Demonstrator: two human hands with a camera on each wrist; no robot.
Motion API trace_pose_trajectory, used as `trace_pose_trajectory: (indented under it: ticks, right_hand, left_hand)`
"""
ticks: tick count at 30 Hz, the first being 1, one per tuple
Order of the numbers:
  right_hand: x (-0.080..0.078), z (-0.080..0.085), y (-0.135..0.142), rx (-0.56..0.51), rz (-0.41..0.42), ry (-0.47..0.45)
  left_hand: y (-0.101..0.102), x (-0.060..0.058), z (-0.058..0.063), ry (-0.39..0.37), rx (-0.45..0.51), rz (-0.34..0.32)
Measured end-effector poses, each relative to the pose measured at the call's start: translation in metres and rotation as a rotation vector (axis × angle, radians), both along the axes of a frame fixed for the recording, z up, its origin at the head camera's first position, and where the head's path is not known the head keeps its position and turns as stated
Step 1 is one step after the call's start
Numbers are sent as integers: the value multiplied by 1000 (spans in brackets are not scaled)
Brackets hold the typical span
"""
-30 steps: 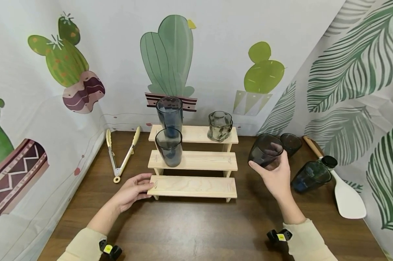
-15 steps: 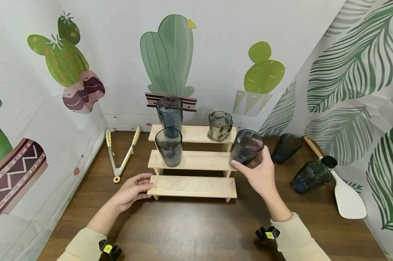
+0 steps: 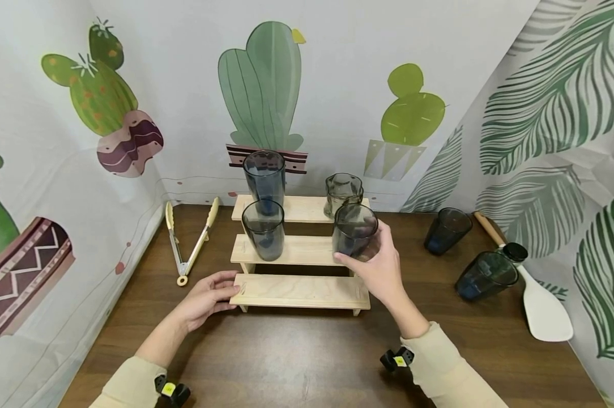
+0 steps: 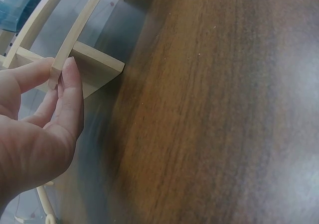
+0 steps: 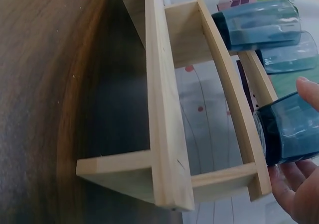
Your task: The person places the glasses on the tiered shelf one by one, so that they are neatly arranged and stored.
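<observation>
My right hand (image 3: 380, 269) grips a dark tinted drinking glass (image 3: 354, 229) at the right end of the middle step of a pale wooden three-step rack (image 3: 302, 290). In the right wrist view the base of this glass (image 5: 289, 129) is right at the middle step, the thumb on one side and fingers on the other. My left hand (image 3: 210, 300) pinches the left end of the lowest step, thumb above and fingers below, as the left wrist view shows. A similar glass (image 3: 264, 235) stands at the left of the middle step.
On the top step are a tall blue-grey glass (image 3: 264, 175) and a wavy short glass (image 3: 343, 190). Tongs (image 3: 187, 249) lie left of the rack. Two dark glasses (image 3: 447, 231), a black-capped bottle (image 3: 514, 253) and a white spatula (image 3: 546, 309) are at the right.
My right hand has carried the dark glass leftward from the right side of the table to the right end of the middle step. My left hand has stayed on the lowest step.
</observation>
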State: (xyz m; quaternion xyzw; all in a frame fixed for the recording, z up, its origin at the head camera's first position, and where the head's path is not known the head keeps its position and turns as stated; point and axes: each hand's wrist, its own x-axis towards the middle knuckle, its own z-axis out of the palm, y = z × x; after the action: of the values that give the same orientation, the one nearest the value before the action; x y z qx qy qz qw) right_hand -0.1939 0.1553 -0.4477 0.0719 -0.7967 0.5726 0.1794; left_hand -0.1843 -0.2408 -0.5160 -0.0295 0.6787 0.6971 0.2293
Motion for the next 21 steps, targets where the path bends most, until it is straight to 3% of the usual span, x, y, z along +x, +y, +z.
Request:
trace_pose_trajectory:
  ticks: [14, 21]
  right_hand:
    - [-4, -4, -12, 56, 12, 35]
    - [-3, -1, -10, 53, 42, 2]
  left_hand:
    - [0, 1, 1, 0, 1, 4]
    - [0, 0, 1, -2, 0, 1]
